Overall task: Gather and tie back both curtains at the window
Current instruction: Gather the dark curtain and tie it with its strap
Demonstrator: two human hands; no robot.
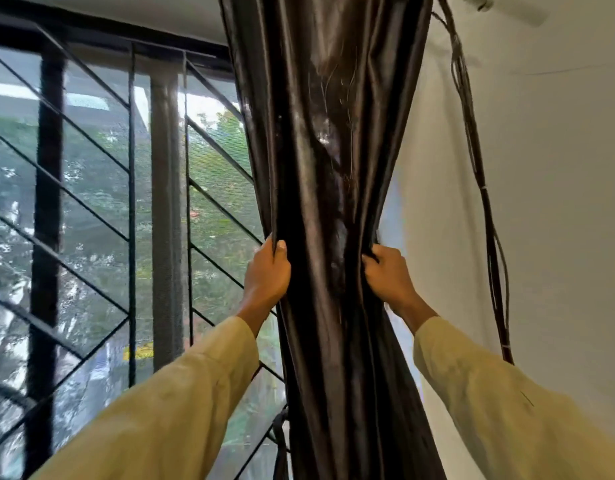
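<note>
Curtain [327, 174], dark and bunched, gripped by curled fingers of left hand [266, 275] and right hand [389, 277]

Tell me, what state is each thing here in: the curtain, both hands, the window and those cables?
curtain: gathered into one bunch, not yet tied.
left hand: fingers curled round the curtain's left edge.
right hand: fingers curled round its right edge.
window grille: uncovered, daylight coming through.
cables: hanging loose down the wall.
</note>
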